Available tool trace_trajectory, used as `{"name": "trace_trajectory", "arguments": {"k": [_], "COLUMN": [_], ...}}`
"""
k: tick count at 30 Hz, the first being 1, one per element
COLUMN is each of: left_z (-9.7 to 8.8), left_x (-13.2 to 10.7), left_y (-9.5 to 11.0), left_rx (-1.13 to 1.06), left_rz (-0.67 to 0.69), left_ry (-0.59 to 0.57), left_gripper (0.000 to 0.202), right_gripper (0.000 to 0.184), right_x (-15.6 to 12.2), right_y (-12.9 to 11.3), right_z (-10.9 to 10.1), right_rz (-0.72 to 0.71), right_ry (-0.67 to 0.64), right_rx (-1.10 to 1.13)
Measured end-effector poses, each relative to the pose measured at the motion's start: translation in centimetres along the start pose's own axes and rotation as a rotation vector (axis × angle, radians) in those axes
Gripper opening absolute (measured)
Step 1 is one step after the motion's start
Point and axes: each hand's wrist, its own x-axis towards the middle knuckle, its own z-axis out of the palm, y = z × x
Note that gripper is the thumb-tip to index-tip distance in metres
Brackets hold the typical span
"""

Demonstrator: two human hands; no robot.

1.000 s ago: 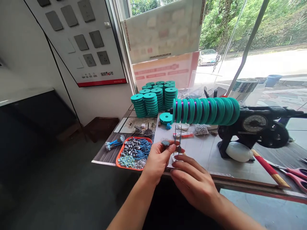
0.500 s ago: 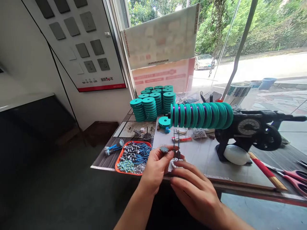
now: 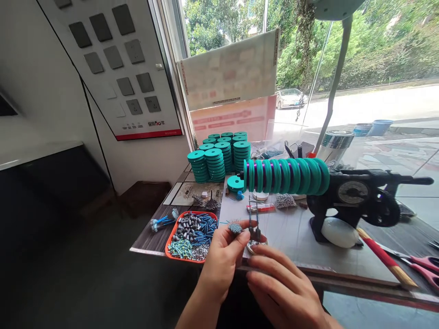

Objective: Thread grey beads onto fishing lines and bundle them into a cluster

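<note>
My left hand (image 3: 222,249) pinches a small bundle of thin wire-like pieces (image 3: 235,228) with grey rounded ends between thumb and forefinger. Beside its fingertips, two dark sinker-like pieces (image 3: 254,234) hang upright on thin strands with blue coiled sleeves; whether the fingers touch them I cannot tell. Below them, a small round dish (image 3: 252,250) of silvery beads is partly covered by fingers. My right hand (image 3: 284,283) lies just right of the dish, its fingers apart and slightly bent, its thumb hidden. No held thing shows in it.
An orange tray (image 3: 167,249) holds grey sinkers, blue springs and small beads. Teal spools (image 3: 214,164) stand stacked behind. A black winding machine (image 3: 353,194) carries a row of teal spools (image 3: 286,176) above the hands. A red-handled brush (image 3: 386,257) and scissors (image 3: 420,265) lie right.
The view has tilted up slightly, so everything sits lower in the picture. Both hands stay near the dish, and the left hand keeps its bundle. The right fingers have shifted only slightly.
</note>
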Motion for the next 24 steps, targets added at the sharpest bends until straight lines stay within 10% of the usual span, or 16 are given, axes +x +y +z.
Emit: {"name": "trace_trajectory", "arguments": {"k": [24], "left_z": [0.0], "left_x": [-0.5], "left_y": [-0.3], "left_rx": [-0.031], "left_rz": [0.018], "left_ry": [-0.03], "left_gripper": [0.028], "right_gripper": [0.025], "right_x": [-1.4], "right_y": [-0.1], "right_z": [-0.5], "right_rz": [-0.091], "right_ry": [-0.009], "right_rx": [-0.129]}}
